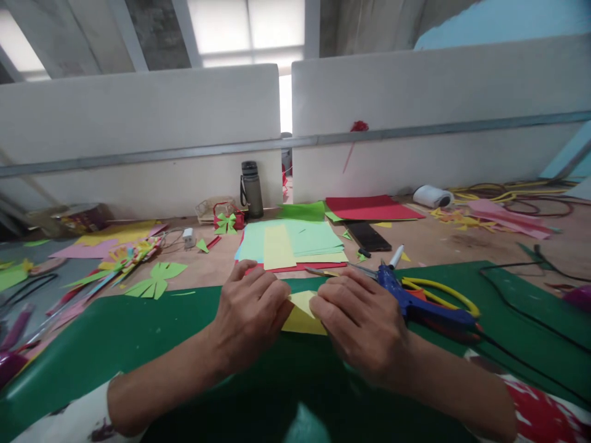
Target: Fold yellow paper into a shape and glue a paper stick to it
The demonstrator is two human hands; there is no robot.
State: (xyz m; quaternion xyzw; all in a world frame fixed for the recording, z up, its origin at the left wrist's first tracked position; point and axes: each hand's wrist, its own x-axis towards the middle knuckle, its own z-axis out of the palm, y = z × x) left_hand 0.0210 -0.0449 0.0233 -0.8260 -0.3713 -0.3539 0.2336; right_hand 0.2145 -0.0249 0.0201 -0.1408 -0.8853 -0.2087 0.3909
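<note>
Between my hands is a piece of yellow paper (305, 321), with a paler folded flap along its top. My left hand (252, 304) pinches its left end, fingers closed. On the other end, my right hand (362, 314) grips with bent fingers; parts of the paper are hidden behind both hands. Just beyond lies a stack of pale green paper sheets (318, 237) with a yellow paper strip (278, 246) on top. Close to my right hand rest a blue glue gun (415, 301) and scissors with yellow handles (443, 289).
A green mat (152, 332) covers the near table. Green paper cutouts (157, 280) and paper flowers (129, 258) lie left. A dark bottle (250, 191), red paper (372, 207), a phone (368, 235) and a white roll (433, 197) stand or lie farther back. Black cords (512, 307) cross the right side.
</note>
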